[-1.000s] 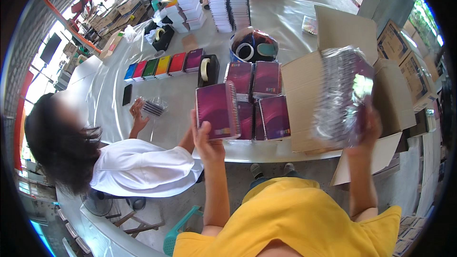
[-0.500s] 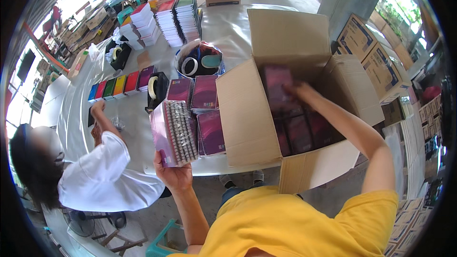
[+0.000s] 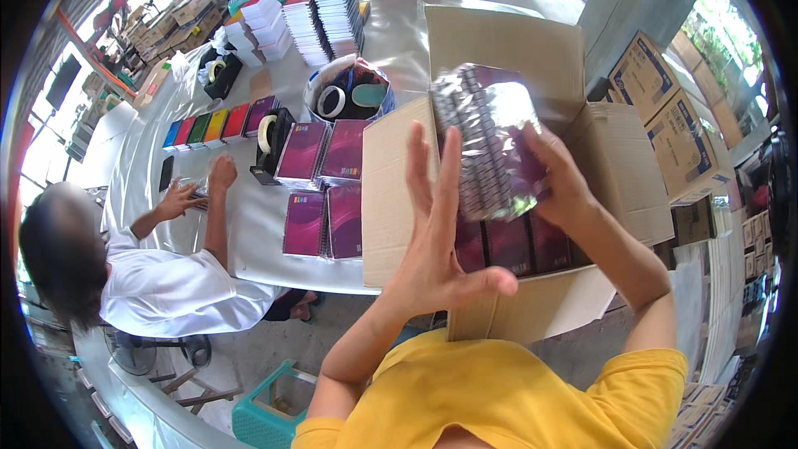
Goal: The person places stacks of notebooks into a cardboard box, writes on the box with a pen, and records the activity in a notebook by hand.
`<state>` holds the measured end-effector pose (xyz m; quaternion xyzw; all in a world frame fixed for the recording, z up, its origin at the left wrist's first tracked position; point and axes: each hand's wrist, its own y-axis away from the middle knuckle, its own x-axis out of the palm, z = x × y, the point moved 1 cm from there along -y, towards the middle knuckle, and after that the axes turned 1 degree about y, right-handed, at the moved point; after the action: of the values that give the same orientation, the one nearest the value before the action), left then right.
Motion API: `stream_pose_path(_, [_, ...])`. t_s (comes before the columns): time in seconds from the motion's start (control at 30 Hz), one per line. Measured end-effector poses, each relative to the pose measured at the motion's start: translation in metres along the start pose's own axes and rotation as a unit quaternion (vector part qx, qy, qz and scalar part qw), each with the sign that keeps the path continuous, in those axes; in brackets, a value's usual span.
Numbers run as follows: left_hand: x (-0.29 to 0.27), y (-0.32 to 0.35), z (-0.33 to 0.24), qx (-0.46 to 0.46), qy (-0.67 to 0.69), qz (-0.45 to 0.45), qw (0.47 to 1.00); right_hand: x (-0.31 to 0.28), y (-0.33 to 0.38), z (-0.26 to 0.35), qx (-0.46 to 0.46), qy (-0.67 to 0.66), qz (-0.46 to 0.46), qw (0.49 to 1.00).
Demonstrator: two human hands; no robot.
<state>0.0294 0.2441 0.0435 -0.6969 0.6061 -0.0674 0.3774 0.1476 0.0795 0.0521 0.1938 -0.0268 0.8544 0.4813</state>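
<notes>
A shrink-wrapped pack of purple spiral notebooks (image 3: 482,150) is held up over the open cardboard box (image 3: 632,170), its wire spines facing left. My right hand (image 3: 565,173) grips the pack by its right side. Close by on its left, my left hand (image 3: 436,237) is raised with fingers spread and nothing in it. Further purple notebooks (image 3: 509,248) lie inside the box, partly hidden by my hands and the held pack. To the left of the box, more purple notebooks (image 3: 303,224) stand on the table in several stacks.
A bag with tape rolls (image 3: 349,98) and a black tape dispenser (image 3: 273,145) sit behind the purple stacks. A row of coloured notebooks (image 3: 218,126) and tall notebook stacks (image 3: 324,25) stand farther back. At left, a co-worker in white (image 3: 166,287) works at the table (image 3: 258,237).
My right hand has come up out of the box and now holds a wrapped pack. My left hand has moved right, beside it, and no longer holds the pack it had.
</notes>
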Motion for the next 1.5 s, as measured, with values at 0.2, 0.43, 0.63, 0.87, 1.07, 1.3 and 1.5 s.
stream_pose_path(0.2, [-0.064,0.066,0.055,-0.167,0.014,-0.334,0.928,-0.095,-0.033,-0.016,0.065,0.082,-0.120,0.987])
stream_pose_path(0.43, [-0.010,0.167,0.115,-0.411,0.074,-0.504,0.756,-0.147,-0.096,-0.157,0.176,0.432,-0.399,0.789])
stream_pose_path(0.63, [0.026,0.184,0.160,-0.429,0.146,-0.489,0.745,-0.119,-0.078,-0.101,0.208,0.210,-0.133,0.946])
stream_pose_path(0.87, [-0.010,0.185,0.092,-0.319,0.207,-0.446,0.810,-0.144,-0.091,-0.071,0.244,0.591,-0.005,0.769])
stream_pose_path(1.07, [-0.065,0.175,0.074,-0.087,-0.222,-0.373,0.897,-0.064,-0.060,0.000,-0.119,0.672,-0.089,0.725])
stream_pose_path(1.3, [-0.062,0.088,0.014,0.059,-0.175,-0.323,0.928,0.076,0.005,-0.018,-0.156,0.087,0.165,0.970])
stream_pose_path(1.5, [-0.020,0.079,0.022,0.092,-0.078,-0.150,0.981,0.068,0.029,0.015,-0.367,0.187,0.033,0.911])
